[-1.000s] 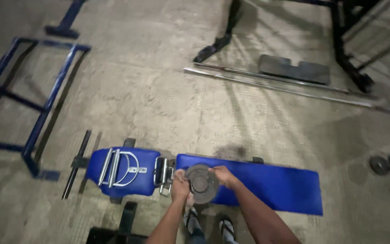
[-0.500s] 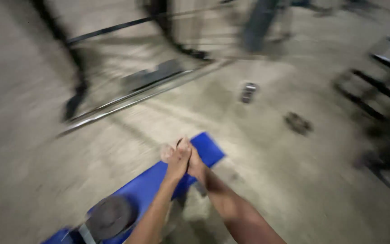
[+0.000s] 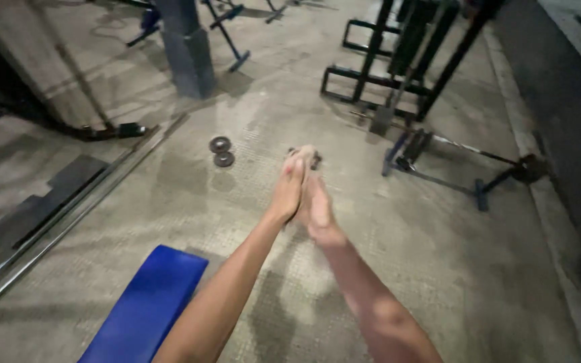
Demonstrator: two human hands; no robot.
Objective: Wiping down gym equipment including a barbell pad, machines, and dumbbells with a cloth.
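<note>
Head view: my left hand point(image 3: 289, 188) and right hand point(image 3: 317, 208) pressed together, fingers straight, holding nothing. Blue bench point(image 3: 146, 306) near left (two weight plates point(image 3: 221, 152) farther off).

One head-worn camera looks forward and down from standing height over the grey concrete floor point(image 3: 438, 269). Both outstretched forearms fill the near centre; the black steel rack point(image 3: 398, 60) lies far off, probably several steps ahead.

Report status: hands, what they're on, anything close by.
Left hand and right hand pressed palm to palm, out front, nothing visible in either grip. Blue bench lower left, apart from both. Two small weight plates on the floor beyond.
</note>
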